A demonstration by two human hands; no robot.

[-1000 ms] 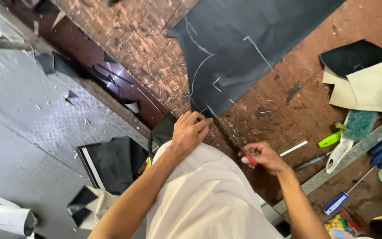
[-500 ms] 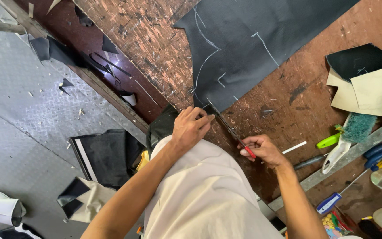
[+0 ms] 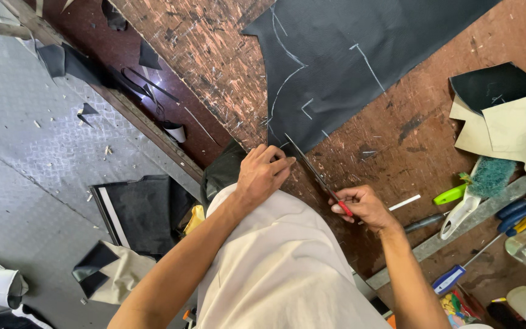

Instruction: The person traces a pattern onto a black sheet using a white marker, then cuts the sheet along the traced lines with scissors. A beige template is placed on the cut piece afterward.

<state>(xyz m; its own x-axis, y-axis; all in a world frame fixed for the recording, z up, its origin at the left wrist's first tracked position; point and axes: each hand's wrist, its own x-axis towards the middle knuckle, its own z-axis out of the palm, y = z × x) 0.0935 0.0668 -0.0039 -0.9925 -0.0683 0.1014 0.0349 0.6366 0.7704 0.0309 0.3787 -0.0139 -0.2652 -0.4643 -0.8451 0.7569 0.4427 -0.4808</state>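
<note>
**A:** From the head view, what am I handling here?

**B:** A big sheet of dark material (image 3: 360, 55), black or charcoal, with pale chalk lines (image 3: 287, 73) drawn over it in curves and short corner marks. It lies flat on the worn brown worktable (image 3: 214, 67), its near corner just in front of my body.

**A:** How would you expect it to behave?

**B:** I'd judge it light and limp, fabric or thin synthetic leather. It drapes flat without curling, so it will likely slide and bunch unless pinned down. Best held close to the cutting line, right at the edge.

**A:** And the hands?

**B:** My left hand (image 3: 263, 173) is curled down on the sheet's near corner, fingers closed and pressing it to the table. My right hand (image 3: 363, 206) is clamped around the red handles of the scissors (image 3: 318, 176), whose long blades reach up to that same corner beside the left fingertips.

**A:** Anything else nearby?

**B:** A green-bristled brush (image 3: 479, 189), blue-handled screwdrivers (image 3: 518, 210) and a folded cream-and-black offcut (image 3: 506, 116) lie well apart, to the right.
</note>
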